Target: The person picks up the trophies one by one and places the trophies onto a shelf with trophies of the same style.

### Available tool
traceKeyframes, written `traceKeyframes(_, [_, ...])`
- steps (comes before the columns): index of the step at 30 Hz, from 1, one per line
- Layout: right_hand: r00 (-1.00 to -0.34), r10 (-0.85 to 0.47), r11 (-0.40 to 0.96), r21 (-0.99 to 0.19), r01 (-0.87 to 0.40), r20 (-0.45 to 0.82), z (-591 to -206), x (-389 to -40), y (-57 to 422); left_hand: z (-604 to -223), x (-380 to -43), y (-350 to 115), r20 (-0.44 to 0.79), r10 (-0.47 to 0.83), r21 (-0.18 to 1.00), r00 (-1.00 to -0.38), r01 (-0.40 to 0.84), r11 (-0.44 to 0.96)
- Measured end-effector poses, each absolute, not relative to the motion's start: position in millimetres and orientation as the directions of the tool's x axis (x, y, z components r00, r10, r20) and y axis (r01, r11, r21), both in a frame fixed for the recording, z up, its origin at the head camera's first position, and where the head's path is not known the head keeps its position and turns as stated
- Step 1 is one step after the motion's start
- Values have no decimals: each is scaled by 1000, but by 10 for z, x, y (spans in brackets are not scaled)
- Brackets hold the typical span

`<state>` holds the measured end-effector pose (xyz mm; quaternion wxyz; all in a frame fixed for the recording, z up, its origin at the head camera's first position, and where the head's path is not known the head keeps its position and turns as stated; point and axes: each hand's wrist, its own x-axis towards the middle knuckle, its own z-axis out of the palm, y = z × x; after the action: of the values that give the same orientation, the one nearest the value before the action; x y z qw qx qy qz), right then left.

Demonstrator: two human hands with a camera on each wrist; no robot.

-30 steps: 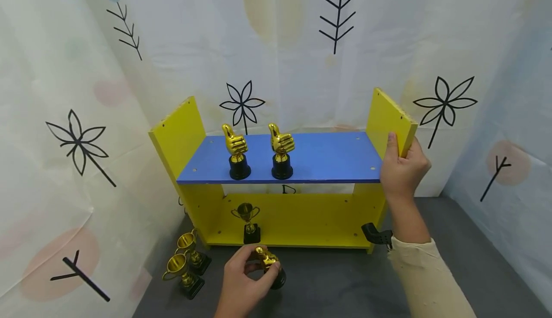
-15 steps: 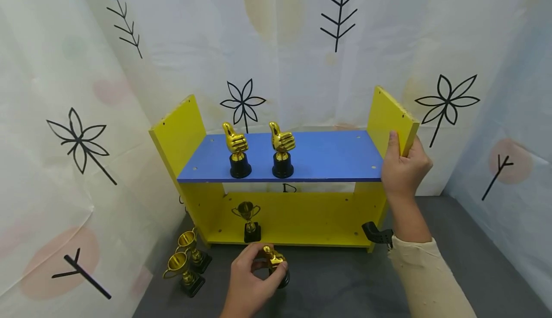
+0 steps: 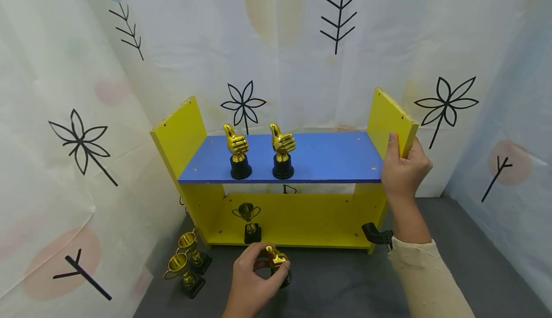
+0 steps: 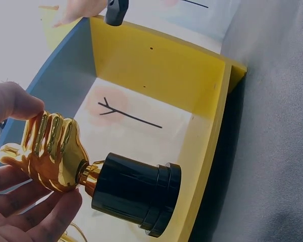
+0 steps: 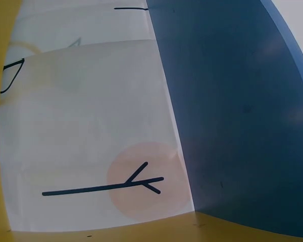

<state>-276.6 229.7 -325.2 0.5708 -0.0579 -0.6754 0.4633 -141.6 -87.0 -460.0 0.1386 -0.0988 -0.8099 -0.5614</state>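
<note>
My left hand holds a gold thumbs-up trophy by its golden hand, thumb on one side and fingers on the other. The trophy's round black base points away from the palm, in front of the shelf's lower level. With my right hand I grip the front edge of the yellow right side panel of the shelf unit. On the blue upper shelf stand two like thumbs-up trophies, one at left and one nearer the middle. The right wrist view shows no hand.
A gold cup trophy stands on the yellow lower shelf, left of its middle. Two more cup trophies, a front one and a rear one, are on the dark grey table at the unit's left. Patterned cloth hangs behind.
My left hand has shifted a little to the right with the thumbs-up trophy, which tilts slightly differently. The right hand keeps its grip on the side panel.
</note>
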Motion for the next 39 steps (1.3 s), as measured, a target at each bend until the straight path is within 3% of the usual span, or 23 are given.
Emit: traceKeyframes(39, [-348, 611, 555, -698, -452, 711, -3255, -2739, 2288, -4565, -1408, -739, 367, -78, 888, -927, 324, 328])
